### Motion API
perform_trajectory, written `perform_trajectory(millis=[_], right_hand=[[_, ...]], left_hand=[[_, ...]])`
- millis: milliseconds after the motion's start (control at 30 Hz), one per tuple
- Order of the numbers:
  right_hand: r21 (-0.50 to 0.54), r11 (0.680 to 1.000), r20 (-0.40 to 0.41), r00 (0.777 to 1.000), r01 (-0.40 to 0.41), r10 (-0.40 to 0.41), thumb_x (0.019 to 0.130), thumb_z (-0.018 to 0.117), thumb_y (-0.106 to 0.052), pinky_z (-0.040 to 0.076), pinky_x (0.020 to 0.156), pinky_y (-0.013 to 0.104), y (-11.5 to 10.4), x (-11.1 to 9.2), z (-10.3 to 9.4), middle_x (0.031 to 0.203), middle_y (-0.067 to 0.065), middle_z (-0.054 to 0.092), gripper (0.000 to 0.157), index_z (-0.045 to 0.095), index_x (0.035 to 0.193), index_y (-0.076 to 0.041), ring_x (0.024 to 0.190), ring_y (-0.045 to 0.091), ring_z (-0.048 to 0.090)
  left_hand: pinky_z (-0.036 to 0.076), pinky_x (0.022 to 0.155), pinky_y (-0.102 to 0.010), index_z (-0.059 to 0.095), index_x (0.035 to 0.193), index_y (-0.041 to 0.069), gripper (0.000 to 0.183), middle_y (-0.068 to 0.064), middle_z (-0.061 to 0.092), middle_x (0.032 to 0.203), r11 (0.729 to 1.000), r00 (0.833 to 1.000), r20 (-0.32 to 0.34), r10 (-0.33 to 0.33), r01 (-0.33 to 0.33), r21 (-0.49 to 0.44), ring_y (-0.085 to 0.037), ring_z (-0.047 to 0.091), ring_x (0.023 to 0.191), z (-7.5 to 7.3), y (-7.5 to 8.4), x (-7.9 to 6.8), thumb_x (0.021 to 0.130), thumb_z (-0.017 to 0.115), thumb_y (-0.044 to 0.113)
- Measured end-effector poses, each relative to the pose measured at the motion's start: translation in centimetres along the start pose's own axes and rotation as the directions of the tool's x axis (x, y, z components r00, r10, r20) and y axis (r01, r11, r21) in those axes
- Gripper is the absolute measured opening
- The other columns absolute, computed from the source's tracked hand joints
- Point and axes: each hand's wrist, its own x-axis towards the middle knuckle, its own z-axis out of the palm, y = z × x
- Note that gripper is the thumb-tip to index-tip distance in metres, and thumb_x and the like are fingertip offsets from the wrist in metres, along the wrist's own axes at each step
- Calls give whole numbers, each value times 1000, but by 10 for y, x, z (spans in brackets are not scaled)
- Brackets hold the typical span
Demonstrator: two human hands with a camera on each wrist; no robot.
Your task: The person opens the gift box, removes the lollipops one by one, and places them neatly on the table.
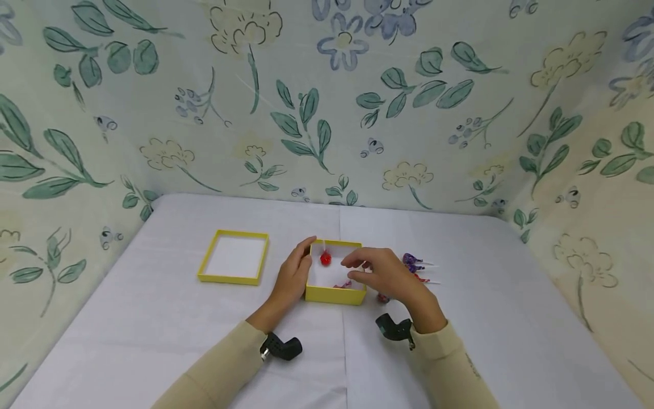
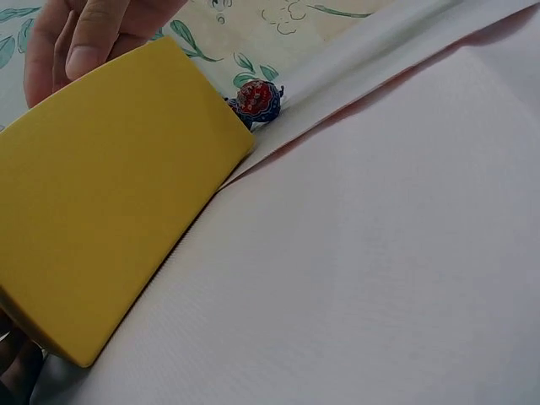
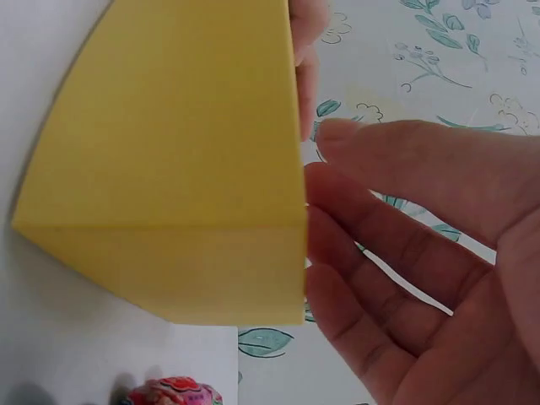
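A yellow open-topped box [image 1: 334,295] stands on the white cloth. My left hand [image 1: 292,275] holds its left side, with a fingertip at the far left corner and the thumb by the rim. Inside the box a red lollipop [image 1: 325,258] lies near the far left, and a pink-wrapped lollipop [image 1: 344,284] lies near the front wall. Over the right rim is my right hand [image 1: 385,272], its thumb and fingers spread apart with nothing between them. In the right wrist view its fingertips are right at the edge of the box [image 3: 169,143].
Several wrapped lollipops, purple ones [image 1: 411,262] and a red one [image 1: 422,278], lie right of the box. Another wrapped lollipop [image 1: 383,298] sits by its near right corner. A yellow-rimmed lid [image 1: 228,279] lies to the left. Behind the table hangs a floral cloth [image 1: 306,85].
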Motion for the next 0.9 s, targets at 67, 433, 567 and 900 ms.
perform_trajectory(millis=[67,433,567,900], right_hand=[[2,1000,5,1000,3,-3,87,71,-10,53,88,41,0,3,2,106,4,70,22,72,109,-9,98,21,63],[-34,999,118,992,-41,45,84,75,-11,52,91,44,3,16,11,102,3,70,23,72,107,-11,99,22,62],[-86,994,188,979,-62,78,83,76,-14,54,87,39,1,20,11,101,0,70,23,73,106,-13,97,20,62],[-188,981,319,941,-53,112,85,75,-16,53,76,23,-3,31,15,86,-9,67,15,76,99,-17,81,12,58]], left_hand=[[31,112,-38,43,144,24,43,3,43,148,1000,1000,2,9,-9,1,-13,38,136,0,0,0,102,37,19],[30,113,-36,42,145,24,43,4,42,148,1000,1000,12,10,-10,5,-11,37,137,0,1,-2,103,36,17],[30,113,-35,42,145,24,43,5,42,148,1000,1000,12,8,-8,15,-10,36,137,0,0,-1,102,36,17],[30,113,-37,43,144,26,44,5,43,147,1000,1000,4,5,-5,4,-11,37,136,1,1,-2,102,36,17]])
